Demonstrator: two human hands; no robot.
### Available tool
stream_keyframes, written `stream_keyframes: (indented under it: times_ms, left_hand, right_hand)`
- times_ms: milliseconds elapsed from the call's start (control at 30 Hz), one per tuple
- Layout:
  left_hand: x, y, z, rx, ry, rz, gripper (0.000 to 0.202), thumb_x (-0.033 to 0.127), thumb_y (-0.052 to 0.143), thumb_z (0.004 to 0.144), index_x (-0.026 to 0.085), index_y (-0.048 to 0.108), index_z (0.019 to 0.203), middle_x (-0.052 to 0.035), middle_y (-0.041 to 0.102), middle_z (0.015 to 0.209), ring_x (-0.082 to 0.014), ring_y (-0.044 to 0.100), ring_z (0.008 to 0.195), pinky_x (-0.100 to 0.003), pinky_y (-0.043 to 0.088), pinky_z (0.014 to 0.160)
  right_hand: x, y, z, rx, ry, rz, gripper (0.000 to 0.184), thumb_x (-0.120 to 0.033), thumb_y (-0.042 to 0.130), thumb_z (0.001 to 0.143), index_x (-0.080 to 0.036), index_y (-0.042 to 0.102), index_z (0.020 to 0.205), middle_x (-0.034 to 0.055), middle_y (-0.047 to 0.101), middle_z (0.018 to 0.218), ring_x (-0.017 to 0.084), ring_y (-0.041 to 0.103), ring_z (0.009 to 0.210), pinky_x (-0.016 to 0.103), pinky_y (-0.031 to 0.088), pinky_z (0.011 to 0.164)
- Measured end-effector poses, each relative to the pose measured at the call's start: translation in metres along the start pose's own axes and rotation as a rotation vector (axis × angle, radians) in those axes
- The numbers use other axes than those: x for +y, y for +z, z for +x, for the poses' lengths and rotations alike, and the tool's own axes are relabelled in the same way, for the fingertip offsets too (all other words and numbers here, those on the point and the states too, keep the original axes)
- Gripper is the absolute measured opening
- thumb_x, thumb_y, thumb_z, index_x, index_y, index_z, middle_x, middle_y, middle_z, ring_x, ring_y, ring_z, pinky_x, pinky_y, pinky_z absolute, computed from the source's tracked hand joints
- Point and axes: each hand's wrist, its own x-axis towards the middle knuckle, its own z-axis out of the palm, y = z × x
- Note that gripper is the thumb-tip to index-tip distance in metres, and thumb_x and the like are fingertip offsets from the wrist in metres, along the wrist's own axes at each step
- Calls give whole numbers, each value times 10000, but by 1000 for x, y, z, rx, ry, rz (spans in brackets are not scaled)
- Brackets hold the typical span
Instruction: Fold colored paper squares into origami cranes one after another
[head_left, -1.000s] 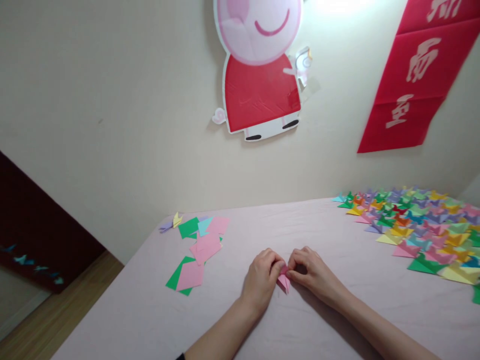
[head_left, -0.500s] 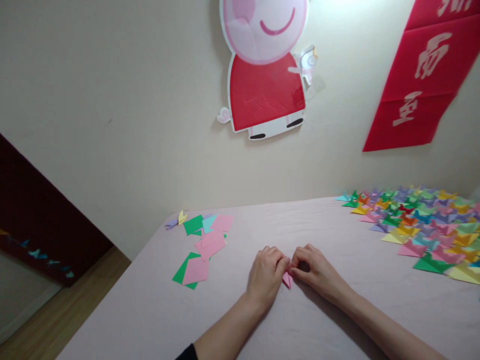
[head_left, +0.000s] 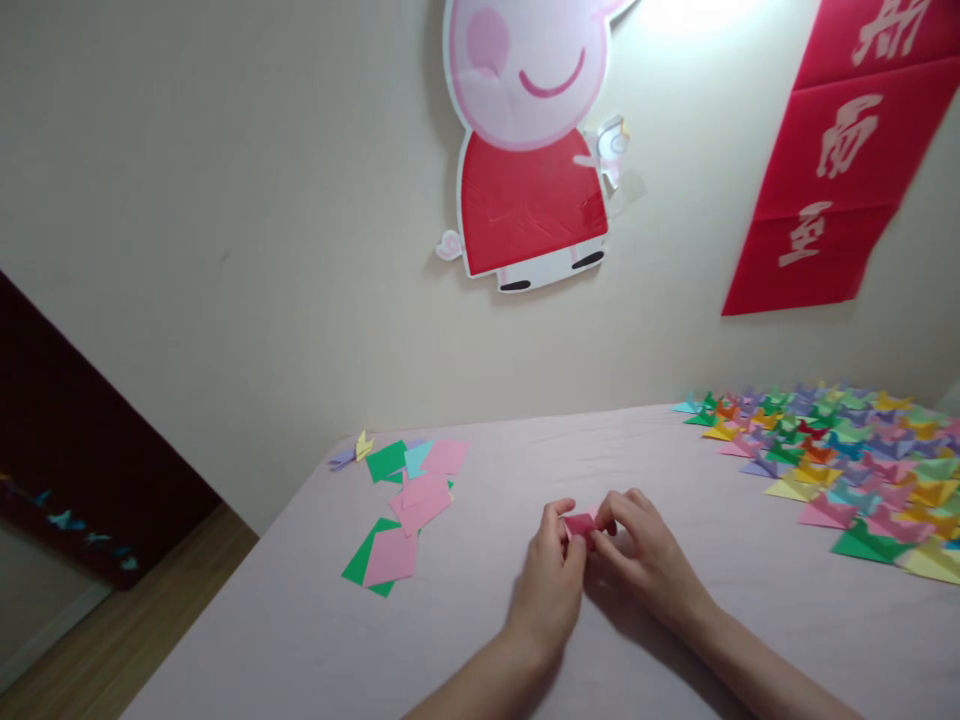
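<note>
A small folded pink paper piece (head_left: 580,526) is pinched between both of my hands just above the pink tablecloth (head_left: 480,640). My left hand (head_left: 551,585) grips its left side with thumb and fingers closed. On the other side, my right hand (head_left: 645,558) holds the paper with curled fingers. Most of the paper is hidden by my fingers.
Loose pink, green and blue paper squares (head_left: 405,500) lie to the left, with a small yellow folded figure (head_left: 364,446) behind them. Several coloured folded paper figures (head_left: 847,465) cover the table's right side. A cartoon pig cutout (head_left: 529,140) and a red banner (head_left: 832,160) hang on the wall.
Both hands have lifted the pink paper off the cloth and turned it, so a flat face now shows between the fingertips. The left hand shifted right and nearer.
</note>
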Motion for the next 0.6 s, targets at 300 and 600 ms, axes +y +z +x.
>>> stream_keyframes:
  times_ms: [300,600]
  left_hand:
    - [3,2,-3,-23,68,-51,341,143,425,919,225,502,1241,-80,681,1131,-209,633,1069,-358,479,954]
    - [-15,3,2,-14,-2,-101,317,156,460,920,254,503,1219,-57,676,1105,-175,655,971,-314,520,848]
  right_hand:
    - [-1,1,-3,-83,-56,-137,94,-229,527,858,-215,599,800,44,608,746,221,516,731,336,398,666]
    - [1,0,-3,-153,137,174,177,-255,469,838,-226,639,801,14,660,735,184,603,675,295,454,645]
